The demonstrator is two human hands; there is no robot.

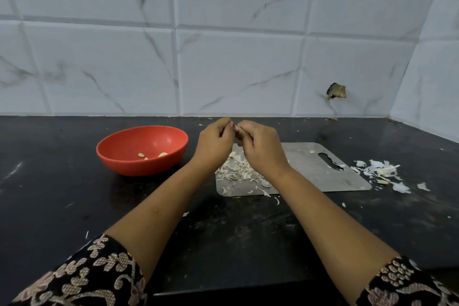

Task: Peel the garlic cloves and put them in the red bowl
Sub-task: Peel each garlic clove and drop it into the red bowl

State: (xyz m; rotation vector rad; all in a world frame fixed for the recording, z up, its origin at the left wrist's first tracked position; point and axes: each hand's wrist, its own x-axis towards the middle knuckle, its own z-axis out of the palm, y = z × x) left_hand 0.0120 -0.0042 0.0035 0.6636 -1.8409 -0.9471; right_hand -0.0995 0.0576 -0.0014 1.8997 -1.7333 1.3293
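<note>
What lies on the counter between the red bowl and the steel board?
Head view: only bare black counter between red bowl and steel board; the left forearm passes over it.

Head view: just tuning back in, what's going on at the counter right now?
A person is peeling garlic. The left hand and right hand meet above the metal cutting board, fingers pinching a small garlic clove between them. The red bowl, to the left, holds a few peeled cloves. Loose skins are piled on the board, and another heap of scraps lies on the black counter to its right.
</note>
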